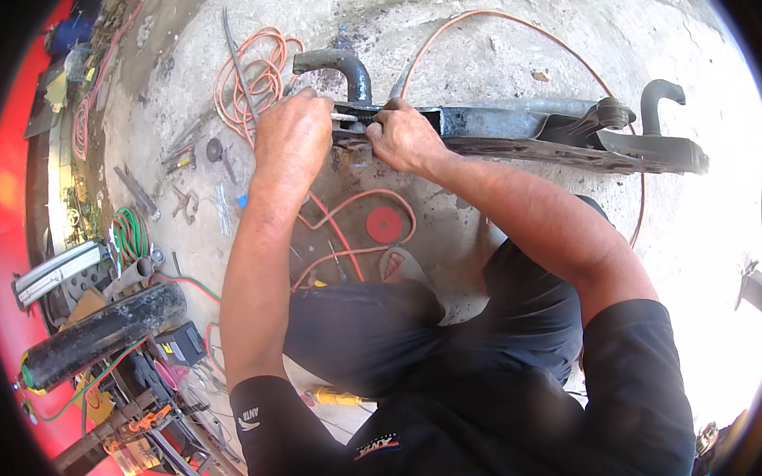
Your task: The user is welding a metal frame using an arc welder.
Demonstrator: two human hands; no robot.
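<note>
A long metal beam [495, 122], black and grey with curved hook-like pipes at its ends, lies across the concrete in front of me. My left hand [296, 138] is closed in a fist at its left end. A short light-coloured rod [343, 117] sticks out of that fist toward the beam's open slot. Just to the right, my right hand [406, 136] is closed with fingertips pressed at the slot's edge. A small dark part lies between the two hands, but what the right fingers pinch is hidden. The left bent pipe [339, 63] rises just beyond my hands.
An orange hose [259, 82] lies coiled at the far left and loops around the beam. A red disc [385, 225] and loose hand tools lie nearer. On the left are a dark gas cylinder [105, 335], green hoses [130, 234] and scrap metal. A yellow tool [339, 396] sits beside my leg.
</note>
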